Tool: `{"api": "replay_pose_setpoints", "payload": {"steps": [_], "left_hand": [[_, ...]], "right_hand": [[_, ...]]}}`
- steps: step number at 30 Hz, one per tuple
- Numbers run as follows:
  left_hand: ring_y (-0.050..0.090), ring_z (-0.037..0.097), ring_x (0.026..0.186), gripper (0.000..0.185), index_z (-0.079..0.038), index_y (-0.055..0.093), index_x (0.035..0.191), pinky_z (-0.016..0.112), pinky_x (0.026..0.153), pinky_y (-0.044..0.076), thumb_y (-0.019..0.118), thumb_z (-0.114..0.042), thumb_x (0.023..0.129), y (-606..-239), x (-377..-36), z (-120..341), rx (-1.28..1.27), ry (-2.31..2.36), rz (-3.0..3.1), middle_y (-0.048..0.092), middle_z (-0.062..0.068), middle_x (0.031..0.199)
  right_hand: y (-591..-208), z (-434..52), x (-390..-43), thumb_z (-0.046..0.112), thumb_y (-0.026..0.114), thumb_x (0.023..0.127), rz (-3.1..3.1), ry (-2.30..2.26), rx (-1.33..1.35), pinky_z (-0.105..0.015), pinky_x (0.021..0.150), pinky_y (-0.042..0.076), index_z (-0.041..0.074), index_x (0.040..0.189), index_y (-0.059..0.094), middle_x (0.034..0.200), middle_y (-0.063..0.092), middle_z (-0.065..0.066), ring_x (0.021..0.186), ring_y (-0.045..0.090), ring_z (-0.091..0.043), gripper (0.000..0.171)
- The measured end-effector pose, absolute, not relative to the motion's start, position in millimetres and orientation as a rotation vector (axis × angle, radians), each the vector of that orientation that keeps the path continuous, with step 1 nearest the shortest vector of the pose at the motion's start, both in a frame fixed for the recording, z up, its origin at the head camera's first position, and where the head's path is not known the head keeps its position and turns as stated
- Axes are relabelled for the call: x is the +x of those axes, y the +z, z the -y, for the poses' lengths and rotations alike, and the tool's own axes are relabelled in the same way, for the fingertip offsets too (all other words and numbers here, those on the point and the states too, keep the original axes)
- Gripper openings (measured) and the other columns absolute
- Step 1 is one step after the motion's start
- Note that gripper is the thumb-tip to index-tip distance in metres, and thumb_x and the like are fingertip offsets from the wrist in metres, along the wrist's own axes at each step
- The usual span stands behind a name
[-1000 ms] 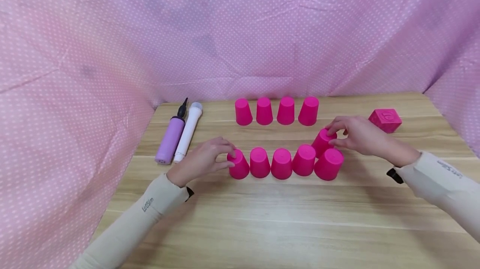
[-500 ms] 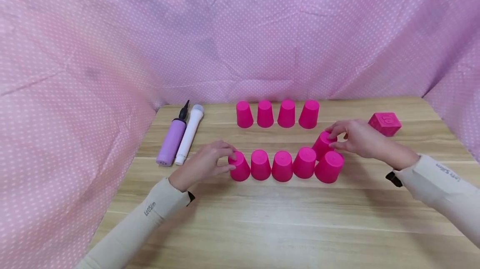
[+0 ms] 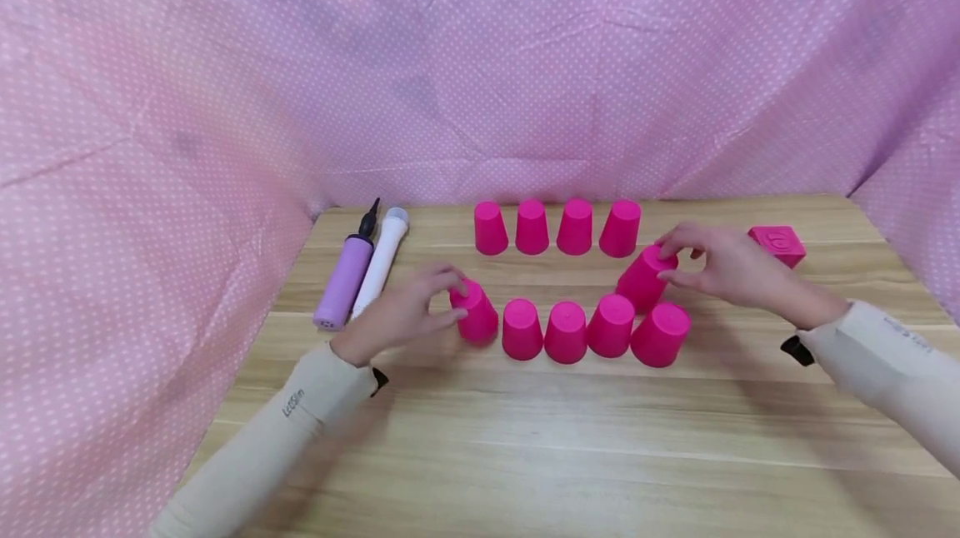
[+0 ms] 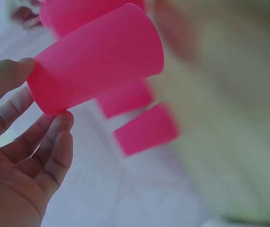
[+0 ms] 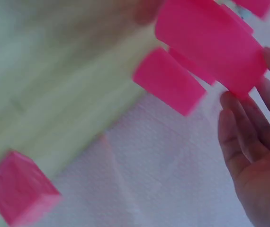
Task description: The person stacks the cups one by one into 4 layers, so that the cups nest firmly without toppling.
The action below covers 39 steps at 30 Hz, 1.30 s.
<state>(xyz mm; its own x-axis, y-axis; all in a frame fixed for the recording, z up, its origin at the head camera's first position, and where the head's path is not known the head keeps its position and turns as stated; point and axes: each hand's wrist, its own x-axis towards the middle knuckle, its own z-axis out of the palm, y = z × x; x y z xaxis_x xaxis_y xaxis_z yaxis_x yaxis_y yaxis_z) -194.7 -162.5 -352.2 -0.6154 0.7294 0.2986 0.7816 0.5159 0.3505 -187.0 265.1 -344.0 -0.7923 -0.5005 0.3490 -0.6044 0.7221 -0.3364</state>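
Note:
In the head view my left hand [image 3: 401, 311] pinches an upside-down bright pink cup [image 3: 478, 320] near its base, at the left end of the front row. That held cup [image 4: 99, 59] lies between thumb and fingertips in the left wrist view. My right hand [image 3: 726, 267] pinches another upside-down pink cup [image 3: 642, 281], tilted, just behind the front row's right end. Its narrow end meets the fingers in the right wrist view, where the cup [image 5: 208, 42] fills the top. Several matching cups [image 3: 566, 333] stand in the front row between and below the hands.
A back row of several pink cups [image 3: 532, 227] stands upside down near the table's [image 3: 570, 455] far edge. At right lies a pink embossed cube [image 3: 780, 245]. A purple hand pump [image 3: 344, 280] and a white microphone [image 3: 381, 259] lie at left. Pink dotted cloth [image 3: 480, 88] hangs behind.
Over the last half second, the left hand's cup has shifted back and slightly left, away from the front row. The right hand's cup has risen a little and tilted more.

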Motion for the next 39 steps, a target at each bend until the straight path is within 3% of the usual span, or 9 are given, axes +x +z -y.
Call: {"api": "replay_pose_setpoints", "payload": {"steps": [3,8,17,24,39], "left_hand": [[0.056,0.013,0.086,0.016,-0.010,0.062,0.091,0.029,0.076,0.047,0.074,-0.016,0.082,-326.6,-216.2,154.8,-1.294,-0.690,2.562,0.058,-0.002,0.091],[0.053,0.017,0.087,0.017,-0.010,0.062,0.094,0.030,0.076,0.045,0.072,-0.019,0.084,-289.6,-259.6,126.4,-1.163,-0.614,2.634,0.057,0.000,0.093],[0.053,0.018,0.092,0.019,-0.011,0.062,0.101,0.028,0.078,0.046,0.070,-0.020,0.087,-276.4,-315.8,86.4,-1.034,-0.566,2.854,0.058,0.001,0.099],[0.053,0.017,0.086,0.018,-0.011,0.062,0.102,0.025,0.071,0.047,0.068,-0.019,0.088,-281.1,-332.6,77.4,-0.979,-0.598,2.945,0.058,0.002,0.097],[0.053,0.016,0.088,0.019,-0.011,0.062,0.105,0.025,0.074,0.046,0.067,-0.020,0.089,-289.8,-338.2,74.8,-1.012,-0.639,2.911,0.060,0.001,0.099]], "right_hand": [[-326.4,-260.3,-198.1,0.005,0.085,0.065,2.599,0.643,0.866,-0.033,0.065,0.049,0.012,0.088,0.068,0.095,0.067,0.001,0.078,0.059,-0.013,0.029],[-301.2,-245.9,-229.0,0.005,0.082,0.069,2.518,0.631,0.854,-0.034,0.063,0.051,0.007,0.091,0.071,0.088,0.068,-0.004,0.072,0.060,-0.017,0.025],[-290.5,-223.8,-277.2,0.012,0.077,0.078,2.702,0.626,0.735,-0.038,0.067,0.045,0.005,0.095,0.071,0.085,0.066,-0.009,0.076,0.058,-0.025,0.019],[-288.5,-217.6,-288.9,0.015,0.074,0.081,2.795,0.635,0.668,-0.041,0.071,0.043,0.005,0.099,0.071,0.092,0.067,-0.012,0.086,0.059,-0.028,0.020],[-296.1,-223.2,-293.7,0.012,0.072,0.083,2.819,0.657,0.690,-0.044,0.075,0.046,0.002,0.104,0.066,0.099,0.064,-0.015,0.093,0.057,-0.032,0.024]]}}
